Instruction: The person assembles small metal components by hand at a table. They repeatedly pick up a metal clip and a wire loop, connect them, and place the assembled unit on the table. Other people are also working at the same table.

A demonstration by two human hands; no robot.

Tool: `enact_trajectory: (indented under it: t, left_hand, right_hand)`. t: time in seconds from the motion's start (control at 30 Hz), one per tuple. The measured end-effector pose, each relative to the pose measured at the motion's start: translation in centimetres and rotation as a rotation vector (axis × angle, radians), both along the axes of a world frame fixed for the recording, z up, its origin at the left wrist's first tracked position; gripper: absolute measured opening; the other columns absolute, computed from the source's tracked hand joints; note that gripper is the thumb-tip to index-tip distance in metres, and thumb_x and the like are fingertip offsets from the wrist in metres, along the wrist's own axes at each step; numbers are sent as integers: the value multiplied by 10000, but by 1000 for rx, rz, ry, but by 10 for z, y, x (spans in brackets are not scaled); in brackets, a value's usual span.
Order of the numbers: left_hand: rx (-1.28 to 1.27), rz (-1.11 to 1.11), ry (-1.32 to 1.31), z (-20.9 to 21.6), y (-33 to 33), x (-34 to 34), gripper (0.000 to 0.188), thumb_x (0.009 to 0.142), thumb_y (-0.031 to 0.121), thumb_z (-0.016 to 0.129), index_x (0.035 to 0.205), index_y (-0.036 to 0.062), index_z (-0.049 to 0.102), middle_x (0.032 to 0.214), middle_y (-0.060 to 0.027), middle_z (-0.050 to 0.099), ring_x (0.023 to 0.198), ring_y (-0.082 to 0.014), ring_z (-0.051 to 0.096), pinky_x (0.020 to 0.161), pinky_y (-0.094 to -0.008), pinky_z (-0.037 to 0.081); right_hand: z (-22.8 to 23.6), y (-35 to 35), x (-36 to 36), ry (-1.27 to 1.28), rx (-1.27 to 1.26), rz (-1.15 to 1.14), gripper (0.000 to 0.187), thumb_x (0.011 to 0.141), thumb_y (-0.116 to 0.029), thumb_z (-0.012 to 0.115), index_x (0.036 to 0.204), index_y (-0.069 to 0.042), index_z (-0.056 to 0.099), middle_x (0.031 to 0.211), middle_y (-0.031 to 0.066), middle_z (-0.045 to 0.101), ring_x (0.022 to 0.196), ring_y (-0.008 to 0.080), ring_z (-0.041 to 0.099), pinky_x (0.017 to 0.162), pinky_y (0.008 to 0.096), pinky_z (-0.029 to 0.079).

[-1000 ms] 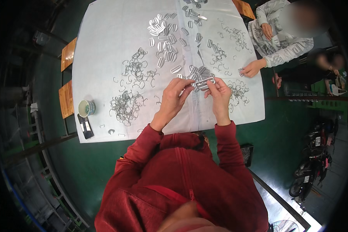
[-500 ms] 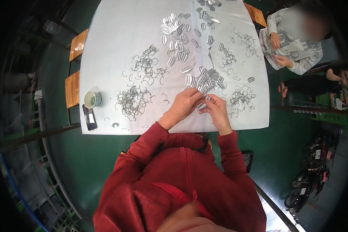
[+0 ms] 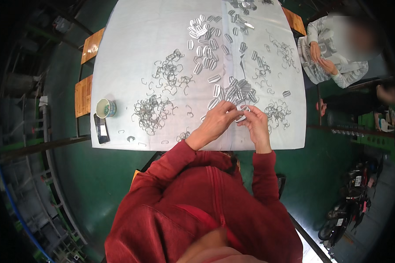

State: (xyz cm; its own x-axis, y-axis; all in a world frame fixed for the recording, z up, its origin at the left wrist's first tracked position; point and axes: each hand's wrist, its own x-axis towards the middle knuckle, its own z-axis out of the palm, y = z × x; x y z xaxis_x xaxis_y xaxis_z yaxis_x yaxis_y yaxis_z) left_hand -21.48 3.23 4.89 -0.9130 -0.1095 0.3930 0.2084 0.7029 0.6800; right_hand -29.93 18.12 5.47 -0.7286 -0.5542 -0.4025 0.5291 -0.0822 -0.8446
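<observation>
My left hand and my right hand meet over the near middle of the table, fingers pinched round a small silver slotted metal piece. It resembles a strap buckle, and my fingertips cover part of it. Just beyond them lies a heap of similar slotted pieces, a few of them close to my left knuckles. Thin wire hooks, bent into open loops, lie tangled left of my left hand. Another pile of hooks is just right of my right hand.
A white cloth covers the table. More slotted pieces trail toward its far side. At the left edge, a paper cup stands by a dark phone-like object. A co-worker sits at the right, with wooden stools on the left.
Both hands have shifted slightly right with the slotted piece. Some hooks near my left wrist have come into sight. The co-worker's hands have drawn closer together.
</observation>
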Motion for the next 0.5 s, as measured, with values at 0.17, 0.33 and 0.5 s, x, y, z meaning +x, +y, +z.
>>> enact_trajectory:
  t: [0.17, 0.33, 0.5]
  left_hand:
    - [86, -46, -93, -5, 2, 0, 106, 796, 81, 645, 885, 46, 599, 874, -94, 562, 775, -293, 568, 655, -358, 479]
    - [264, -78, -236, -19, -2, 11, 111, 782, 93, 665, 858, 41, 603, 808, -106, 548, 721, -291, 573, 617, -376, 460]
    - [178, -58, -126, -21, 7, 17, 114, 779, 86, 667, 878, 41, 634, 794, -94, 564, 716, -278, 578, 605, -365, 466]
  right_hand:
    - [-13, 3, 5, 6, 27, 4, 199, 867, -26, 526, 1030, 74, 581, 890, 115, 631, 718, 173, 630, 580, 301, 553]
    - [-32, 3, 19, -53, 14, 41, 179, 870, -45, 553, 1014, 55, 590, 865, 85, 628, 716, 159, 625, 557, 287, 553]
    - [-24, 10, 18, -61, 40, 179, 224, 876, -70, 549, 1052, 66, 573, 892, 104, 620, 732, 156, 619, 570, 288, 553]
